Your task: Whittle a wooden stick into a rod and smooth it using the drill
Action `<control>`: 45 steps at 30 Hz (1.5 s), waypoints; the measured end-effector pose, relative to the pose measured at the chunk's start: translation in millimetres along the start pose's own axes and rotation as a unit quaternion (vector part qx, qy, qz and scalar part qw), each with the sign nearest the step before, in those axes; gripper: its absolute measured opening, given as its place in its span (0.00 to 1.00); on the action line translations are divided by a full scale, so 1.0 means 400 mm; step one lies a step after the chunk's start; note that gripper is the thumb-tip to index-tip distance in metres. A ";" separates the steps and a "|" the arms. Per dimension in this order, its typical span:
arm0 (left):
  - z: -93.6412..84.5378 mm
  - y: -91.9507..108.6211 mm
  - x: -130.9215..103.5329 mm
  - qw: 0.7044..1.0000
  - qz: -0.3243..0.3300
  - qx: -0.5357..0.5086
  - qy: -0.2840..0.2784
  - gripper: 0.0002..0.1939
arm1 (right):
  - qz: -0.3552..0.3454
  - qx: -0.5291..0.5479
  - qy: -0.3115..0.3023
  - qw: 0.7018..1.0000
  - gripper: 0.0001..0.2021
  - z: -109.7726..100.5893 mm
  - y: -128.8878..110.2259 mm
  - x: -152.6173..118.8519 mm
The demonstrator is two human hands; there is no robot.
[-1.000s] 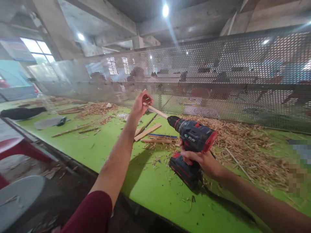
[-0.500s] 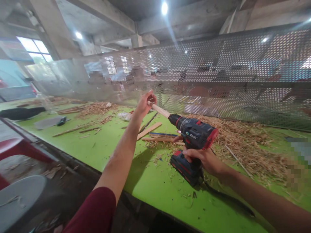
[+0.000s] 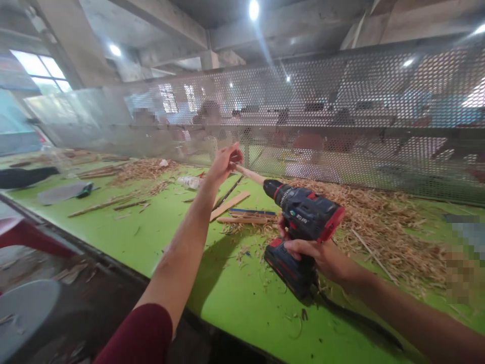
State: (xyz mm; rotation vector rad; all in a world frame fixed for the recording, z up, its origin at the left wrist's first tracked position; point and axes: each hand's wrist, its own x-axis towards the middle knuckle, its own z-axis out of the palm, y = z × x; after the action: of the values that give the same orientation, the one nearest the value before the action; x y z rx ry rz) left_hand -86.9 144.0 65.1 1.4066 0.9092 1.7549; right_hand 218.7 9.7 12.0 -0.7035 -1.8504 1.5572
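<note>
My right hand [image 3: 308, 250] is wrapped around the grip of a dark blue and red cordless drill [image 3: 310, 210], its battery low over the table. A pale, round wooden stick [image 3: 252, 175] sticks out of the drill's chuck, pointing away to the left. At the stick's far end, my left hand [image 3: 226, 162] curls its fingers around the tip; exactly what the fingertips touch is partly hidden. Below the stick, flat wooden strips [image 3: 229, 206] and a blue strip [image 3: 250, 212] lie on the green table [image 3: 151, 242].
Heaps of wood shavings [image 3: 390, 237] cover the right side, with another pile [image 3: 142, 171] at back left. A clear plastic bottle [image 3: 189, 182] lies behind my left forearm. A perforated metal screen [image 3: 322, 116] borders the table's back. A grey stool [image 3: 28, 313] stands lower left.
The view has shifted slightly, so the table items sit a little further left. Both hands keep their hold; the drill and stick stay nearly in place.
</note>
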 end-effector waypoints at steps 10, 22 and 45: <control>0.017 0.007 -0.007 1.000 0.007 0.010 0.017 0.23 | -0.004 -0.012 -0.004 1.000 0.09 -0.003 0.002 0.001; 0.012 -0.013 0.001 0.999 0.017 0.045 -0.016 0.27 | 0.006 -0.048 0.028 0.998 0.12 0.004 -0.003 0.001; 0.027 -0.019 0.018 0.995 -0.018 -0.077 0.060 0.25 | 0.019 -0.051 0.031 0.998 0.08 0.001 -0.007 -0.008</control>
State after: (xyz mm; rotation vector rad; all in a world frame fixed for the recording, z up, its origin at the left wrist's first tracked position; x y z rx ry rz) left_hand -76.7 155.1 63.7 1.1910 0.8361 1.8559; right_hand 220.6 6.4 14.3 -0.8282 -1.8900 1.4559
